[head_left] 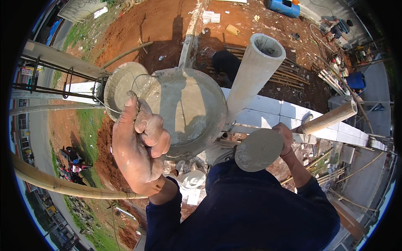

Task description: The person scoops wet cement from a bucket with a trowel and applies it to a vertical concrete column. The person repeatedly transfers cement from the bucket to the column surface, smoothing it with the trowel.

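Note:
My left hand is closed, thumb raised, around the thin wire handle of a small grey bucket; the grip itself is partly hidden by my thumb. The bucket's rim meets the left edge of a wide round basin, with wet grey mortar lying in it. At the right, my right hand grips the edge of a round, flat-looking grey piece coated with mortar. Its exact kind does not show.
An upright hollow pipe stands right of the basin. Pale blocks form a wall top beyond, with a bamboo pole across it. Steel bars jut in from the left. Bamboo crosses lower left. Red soil lies far below.

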A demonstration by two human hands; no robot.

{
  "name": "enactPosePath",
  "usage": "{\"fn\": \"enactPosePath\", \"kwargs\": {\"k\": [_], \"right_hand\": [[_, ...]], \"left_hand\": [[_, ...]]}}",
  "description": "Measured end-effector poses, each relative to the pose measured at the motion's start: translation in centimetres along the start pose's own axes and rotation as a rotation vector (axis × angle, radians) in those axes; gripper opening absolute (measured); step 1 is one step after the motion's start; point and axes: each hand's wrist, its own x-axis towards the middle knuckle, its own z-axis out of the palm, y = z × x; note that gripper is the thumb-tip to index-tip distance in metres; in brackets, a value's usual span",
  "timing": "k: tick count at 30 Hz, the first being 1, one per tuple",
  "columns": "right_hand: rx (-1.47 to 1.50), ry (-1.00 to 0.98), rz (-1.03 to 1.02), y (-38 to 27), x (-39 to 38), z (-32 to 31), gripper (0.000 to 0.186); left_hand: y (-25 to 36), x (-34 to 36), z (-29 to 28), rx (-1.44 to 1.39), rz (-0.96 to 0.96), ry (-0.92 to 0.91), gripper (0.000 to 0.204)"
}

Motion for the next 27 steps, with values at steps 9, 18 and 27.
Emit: {"fn": "enactPosePath", "kwargs": {"k": [9,18,27], "right_hand": [[-0.029,-0.019,0.016,-1.2,2.3,-0.5,0.039],[-0.025,-0.02,0.089,-0.9,1.4,-0.1,0.039],[-0.044,-0.043,0.09,-0.9,1.7,-0.5,0.039]], "left_hand": [[-2.0,7.7,2.9,-0.073,0.022,-0.13,0.034],[-8.2,12.2,3.5,-0.172,-0.004,0.108,0.037],[-9.4,10.2,5.5,-0.126,-0.094,0.201,0.039]]}}
